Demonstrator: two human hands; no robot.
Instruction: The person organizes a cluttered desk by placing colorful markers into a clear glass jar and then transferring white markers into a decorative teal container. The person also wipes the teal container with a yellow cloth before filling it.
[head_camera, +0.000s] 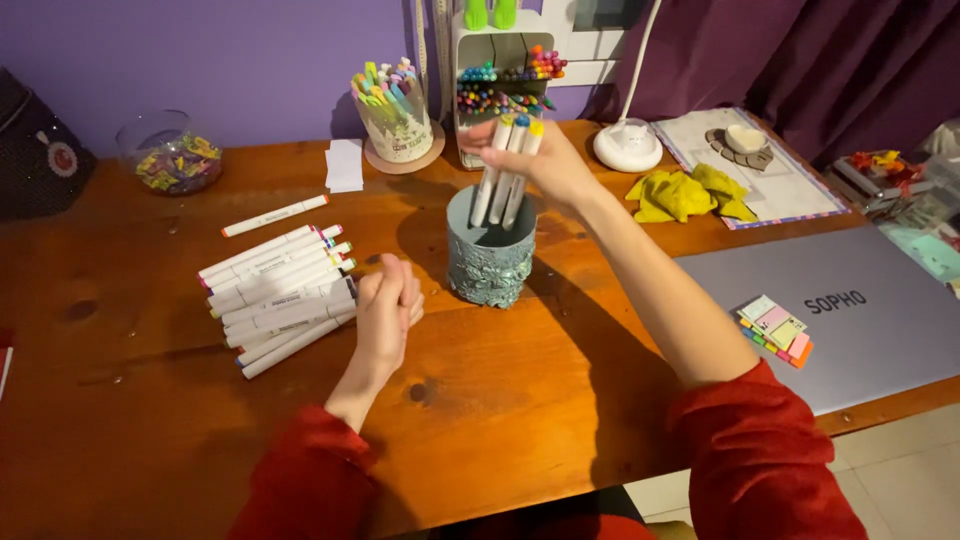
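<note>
My right hand (556, 160) holds three white markers (507, 170) by their coloured caps, their lower ends inside a grey-blue embossed cup (489, 265) in the middle of the wooden desk (150, 420). Several more white markers (280, 295) lie side by side to the left of the cup. My left hand (388, 305) rests on the desk beside that row, fingers curled and touching the nearest markers; whether it holds one is unclear. One single marker (275, 215) lies apart, farther back.
A mug of coloured pens (393, 115), a white marker rack (503, 85), a glass jar (172, 155), a white paper slip (344, 165) and a lamp base (628, 148) stand at the back. A closed grey laptop (860, 320) with sticky tabs (775, 330) and yellow cloth (690, 195) lie right.
</note>
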